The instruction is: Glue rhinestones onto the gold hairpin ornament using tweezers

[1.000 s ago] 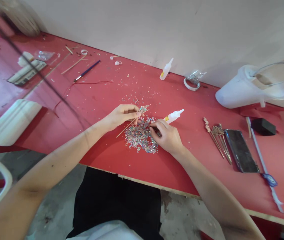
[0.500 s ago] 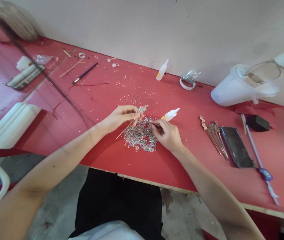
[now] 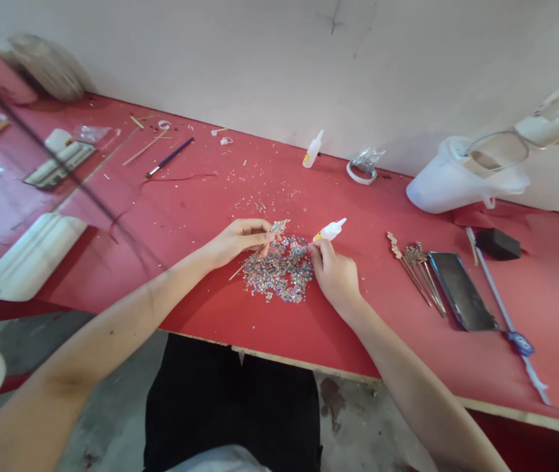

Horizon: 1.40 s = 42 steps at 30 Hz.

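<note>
My left hand [image 3: 243,242] is closed on a hairpin [image 3: 280,227], whose ornate head with pale and turquoise bits sticks out past the fingertips. Its thin stem slants down to the lower left. Under and beside it lies a pile of small glittering rhinestones [image 3: 279,276] on the red table [image 3: 210,298]. At the pile's right edge my right hand [image 3: 337,270] is closed in a pinch; whatever is between its fingers is too small and hidden to name. Just behind that hand lies a white glue bottle [image 3: 331,229] with a yellow label.
Several metal hairpins [image 3: 410,272] and a phone [image 3: 462,290] lie to the right, beside a black block [image 3: 498,244]. A second glue bottle [image 3: 313,151] stands by the wall near a tape roll [image 3: 361,173] and a white container [image 3: 447,177]. Leftward are a paintbrush [image 3: 170,157] and a white lamp head [image 3: 31,259].
My right hand has shifted slightly right, off the rhinestones to the pile's edge; the dark thing seen in its fingers earlier is now hidden. My left hand keeps the hairpin. The view has tilted slightly.
</note>
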### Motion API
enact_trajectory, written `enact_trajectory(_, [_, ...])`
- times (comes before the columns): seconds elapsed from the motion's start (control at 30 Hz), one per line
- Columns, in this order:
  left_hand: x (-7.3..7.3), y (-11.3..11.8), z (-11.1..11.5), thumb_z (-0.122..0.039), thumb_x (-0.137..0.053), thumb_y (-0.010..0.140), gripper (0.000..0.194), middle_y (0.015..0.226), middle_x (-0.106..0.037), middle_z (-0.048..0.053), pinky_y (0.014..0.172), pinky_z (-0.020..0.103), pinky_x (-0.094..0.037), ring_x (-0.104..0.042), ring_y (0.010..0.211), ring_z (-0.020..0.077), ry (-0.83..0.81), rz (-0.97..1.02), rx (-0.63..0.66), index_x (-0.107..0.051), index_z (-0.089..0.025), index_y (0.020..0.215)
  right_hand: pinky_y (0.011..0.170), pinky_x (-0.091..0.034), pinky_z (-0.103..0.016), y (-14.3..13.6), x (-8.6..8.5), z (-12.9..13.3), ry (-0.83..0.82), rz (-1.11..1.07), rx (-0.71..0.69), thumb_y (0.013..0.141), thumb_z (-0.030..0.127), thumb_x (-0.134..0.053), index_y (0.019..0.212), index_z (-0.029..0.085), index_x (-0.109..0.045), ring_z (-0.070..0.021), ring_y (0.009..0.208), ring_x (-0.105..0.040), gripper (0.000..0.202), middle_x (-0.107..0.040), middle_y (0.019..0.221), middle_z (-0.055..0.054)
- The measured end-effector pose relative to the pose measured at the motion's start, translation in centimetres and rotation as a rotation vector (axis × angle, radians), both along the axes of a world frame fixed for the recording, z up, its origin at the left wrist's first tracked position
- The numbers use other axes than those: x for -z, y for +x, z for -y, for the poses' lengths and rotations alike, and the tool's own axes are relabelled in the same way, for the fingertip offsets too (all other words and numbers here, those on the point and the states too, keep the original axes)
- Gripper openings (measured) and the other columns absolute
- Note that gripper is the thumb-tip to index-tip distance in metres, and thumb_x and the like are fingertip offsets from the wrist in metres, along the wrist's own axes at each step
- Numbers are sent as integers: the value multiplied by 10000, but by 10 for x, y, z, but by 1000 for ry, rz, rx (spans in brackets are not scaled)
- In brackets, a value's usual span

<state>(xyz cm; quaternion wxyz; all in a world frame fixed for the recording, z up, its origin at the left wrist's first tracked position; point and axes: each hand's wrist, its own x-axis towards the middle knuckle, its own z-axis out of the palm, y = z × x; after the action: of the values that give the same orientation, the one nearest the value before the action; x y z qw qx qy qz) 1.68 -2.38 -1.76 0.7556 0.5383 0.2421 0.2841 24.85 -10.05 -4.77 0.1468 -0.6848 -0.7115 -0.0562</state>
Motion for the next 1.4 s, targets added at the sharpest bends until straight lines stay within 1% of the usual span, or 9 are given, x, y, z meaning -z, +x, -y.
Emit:
enact_trajectory(0.1, [0,0,-1,-253,-632,854,118,566,-576,-42,974,376,-504,-595,604,88,17,-1,-12,-600,-164,784,475,-202,-249,0,0,0,-18,42,-57,999,385,-326,935,183,-631,-146,470,-569,372,-698,646,-41])
enact_trajectory(0.3, [-1,0,-1,-274,-632,863,124,557,-559,-50,966,378,-507,-563,566,79,62,-42,-61,-633,-155,828,508,-275,-246,-5,-5,5,-20,-24,-295,1009,382,-327,885,190,-643,-134,539,-611,390,-699,667,-32])
enact_trajectory(0.4, [-2,0,-1,-283,-632,863,128,558,-560,-47,971,372,-501,-584,590,89,67,-67,-64,-637,-158,835,524,-299,-240,-2,-7,5,2,-86,-213,1004,379,-348,934,194,-639,-139,574,-632,352,-715,711,-34])
enact_trajectory(0.53, [-4,1,-1,-286,-625,866,132,562,-562,-41,958,366,-501,-607,617,103,79,-103,-64,-643,-156,852,483,-249,-255,2,-7,1,-60,-9,-96,998,364,-345,944,203,-637,-160,513,-609,337,-712,680,-36])
enact_trajectory(0.7, [-6,0,-1,-295,-625,870,145,566,-562,-37,947,348,-500,-624,638,110,87,-129,-78,-644,-153,849,477,-231,-261,1,-7,-3,-95,46,-65,995,341,-365,1001,201,-634,-166,533,-624,304,-747,785,-51])
enact_trajectory(0.93, [-6,-1,-2,-280,-625,869,131,553,-563,-44,967,348,-497,-633,656,107,101,-131,-99,-639,-152,845,569,-386,-245,0,-17,5,-100,-36,-462,1008,337,-361,1009,211,-660,-136,663,-663,324,-745,826,-28])
enact_trajectory(1.03, [-6,-2,-2,-279,-620,874,134,559,-569,-39,938,327,-506,-659,705,119,110,-148,-109,-636,-149,847,578,-398,-239,7,-20,9,-63,-82,-434,1006,324,-367,1012,204,-662,-123,662,-660,319,-740,814,-24])
enact_trajectory(1.23, [-6,-3,-4,-279,-621,876,143,579,-578,-33,909,298,-505,-695,791,143,127,-153,-109,-633,-136,873,499,-296,-245,24,-19,6,33,24,-206,983,314,-409,942,195,-664,-123,565,-633,285,-723,701,-11])
enact_trajectory(1.4, [-6,-3,-4,-278,-622,870,146,574,-577,-33,904,309,-507,-691,756,143,134,-165,-117,-627,-133,864,498,-289,-249,22,-19,6,9,84,-304,985,302,-404,886,189,-659,-125,539,-614,296,-698,639,-13])
